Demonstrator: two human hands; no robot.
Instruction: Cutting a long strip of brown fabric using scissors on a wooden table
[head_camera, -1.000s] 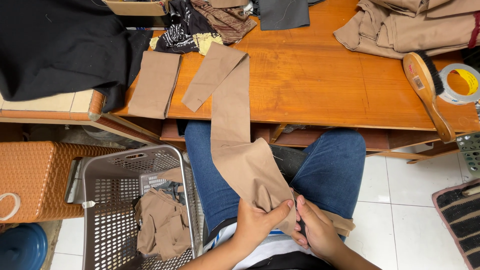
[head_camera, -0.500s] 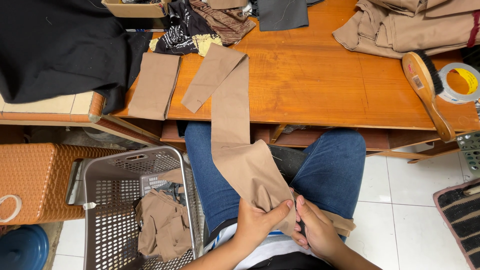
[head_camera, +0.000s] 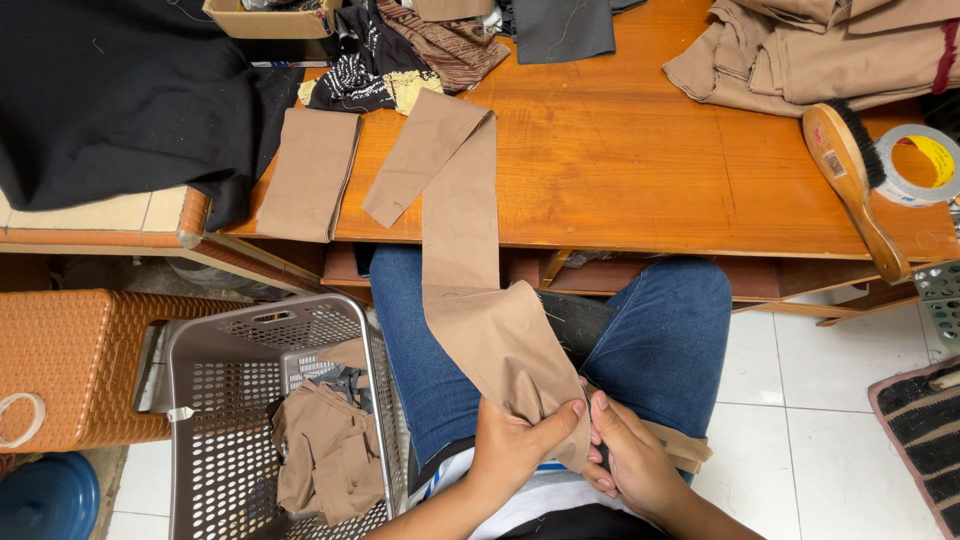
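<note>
A long tan fabric strip (head_camera: 470, 260) runs from the wooden table (head_camera: 640, 170) down over my lap in blue jeans. My left hand (head_camera: 515, 445) pinches the strip's lower end with thumb and fingers. Close beside it, my right hand (head_camera: 625, 460) grips the same end, its fingers curled on the fabric edge. The two hands almost touch over my lap. A dark object (head_camera: 575, 325) lies on my thigh under the fabric, partly hidden.
A folded tan piece (head_camera: 310, 170) lies on the table's left. Black cloth (head_camera: 110, 90), patterned scraps, tan garments (head_camera: 820, 50), a wooden brush (head_camera: 850, 175) and a tape roll (head_camera: 920, 165) are on top. A grey basket (head_camera: 250, 340) with tan fabric and an orange stool (head_camera: 70, 360) stand at left.
</note>
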